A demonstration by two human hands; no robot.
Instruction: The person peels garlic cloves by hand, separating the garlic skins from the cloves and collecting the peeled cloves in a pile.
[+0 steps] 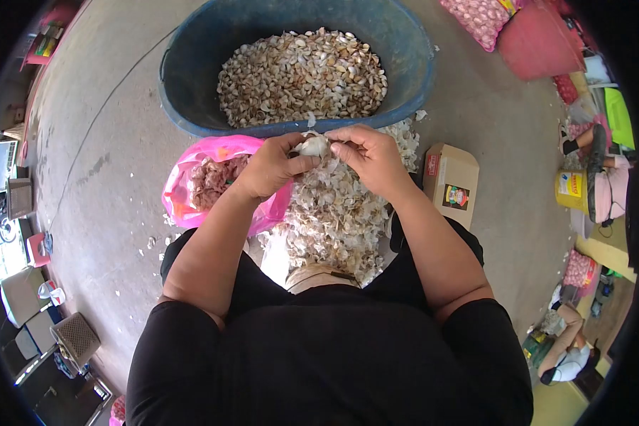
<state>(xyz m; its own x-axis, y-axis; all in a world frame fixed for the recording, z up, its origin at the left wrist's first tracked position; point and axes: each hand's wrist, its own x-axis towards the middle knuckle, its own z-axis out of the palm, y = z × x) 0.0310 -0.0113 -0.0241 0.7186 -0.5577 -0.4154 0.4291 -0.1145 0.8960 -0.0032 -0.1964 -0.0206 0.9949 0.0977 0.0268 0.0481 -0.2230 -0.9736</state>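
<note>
A whitish garlic bulb (312, 147) is gripped between the thumb and fingers of my left hand (271, 168), above a heap of papery garlic skins (337, 220). My right hand (373, 160) pinches at the bulb's right edge with thumb and forefinger; whether loose skin lies between those fingertips is too small to tell. Just beyond both hands stands a large dark blue tub (408, 67), partly filled with separated garlic cloves (302, 78). Under my left forearm, an open pink plastic bag (181, 174) contains reddish-brown garlic pieces (209, 183).
A cardboard box (454, 181) with a printed label is to the right of the skins. Farther right are a red tub (539, 42), pink net sacks (479, 18), a yellow bucket (571, 186) and people sitting. A crate (76, 337) stands at left; a cable crosses the concrete floor.
</note>
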